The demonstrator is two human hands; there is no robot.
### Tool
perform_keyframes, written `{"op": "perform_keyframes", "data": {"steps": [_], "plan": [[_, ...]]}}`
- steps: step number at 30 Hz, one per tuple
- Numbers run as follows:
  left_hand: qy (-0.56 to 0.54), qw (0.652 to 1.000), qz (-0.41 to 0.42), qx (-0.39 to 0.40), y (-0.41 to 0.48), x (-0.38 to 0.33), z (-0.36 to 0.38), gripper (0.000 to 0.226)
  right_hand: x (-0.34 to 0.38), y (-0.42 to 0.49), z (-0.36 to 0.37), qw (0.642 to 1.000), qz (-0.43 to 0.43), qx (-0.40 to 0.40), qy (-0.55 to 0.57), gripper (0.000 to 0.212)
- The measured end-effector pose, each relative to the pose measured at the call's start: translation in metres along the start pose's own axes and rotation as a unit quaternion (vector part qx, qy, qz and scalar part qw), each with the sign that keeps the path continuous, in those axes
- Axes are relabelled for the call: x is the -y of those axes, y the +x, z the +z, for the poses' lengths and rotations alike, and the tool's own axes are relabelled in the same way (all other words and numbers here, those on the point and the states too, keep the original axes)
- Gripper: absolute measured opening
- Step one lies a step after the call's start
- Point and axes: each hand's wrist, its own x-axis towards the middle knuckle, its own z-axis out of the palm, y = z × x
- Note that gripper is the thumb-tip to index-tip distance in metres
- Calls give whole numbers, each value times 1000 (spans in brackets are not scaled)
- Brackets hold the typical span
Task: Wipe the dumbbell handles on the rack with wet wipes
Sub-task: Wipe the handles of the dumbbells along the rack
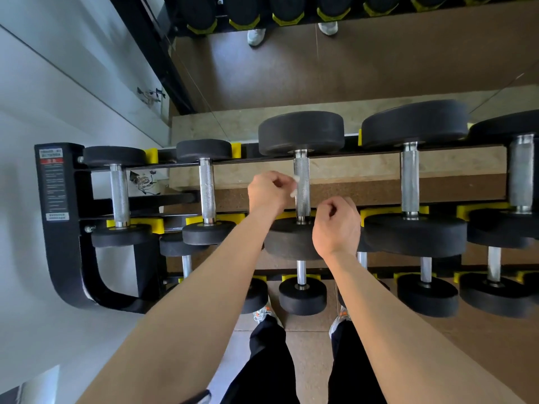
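A black rack (59,217) carries dumbbells with black heads and knurled steel handles on its top tier. My left hand (269,192) pinches a small white wet wipe (294,185) just left of the third dumbbell's handle (302,182), the wipe touching or nearly touching the steel. My right hand (337,225) hovers over that dumbbell's near head (287,237) with its fingers curled; nothing shows in it. Neighbouring handles stand to the left (206,191) and to the right (409,182).
A lower tier holds smaller dumbbells (302,294) near my feet (264,313). A mirror (350,62) behind the rack reflects the floor and shoes. A white wall (58,83) borders the rack's left end, with loose wires (144,182) behind it.
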Motion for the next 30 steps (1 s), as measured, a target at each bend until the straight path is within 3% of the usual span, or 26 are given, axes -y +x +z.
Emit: {"op": "perform_keyframes", "data": {"steps": [3, 7, 15, 21, 27, 30], "plan": [[22, 998, 42, 43, -22, 11, -10, 8, 1, -2, -2, 1000, -28, 6, -10, 19], [-93, 993, 77, 6, -53, 2, -13, 7, 8, -9, -8, 993, -114, 36, -21, 24], [-162, 986, 20, -33, -69, 5, 1, 14, 18, 6, -25, 985, -117, 115, 50, 18], [-191, 966, -55, -163, -53, -3, 14, 21, 36, 54, -14, 987, -156, 30, 0, 20], [-177, 965, -54, -187, -46, 2, 21, 19, 32, 72, 5, 969, -236, 35, -64, 19], [-169, 965, -56, -193, -44, 2, 22, 22, 26, 75, -2, 958, -262, 79, -89, 14]]}}
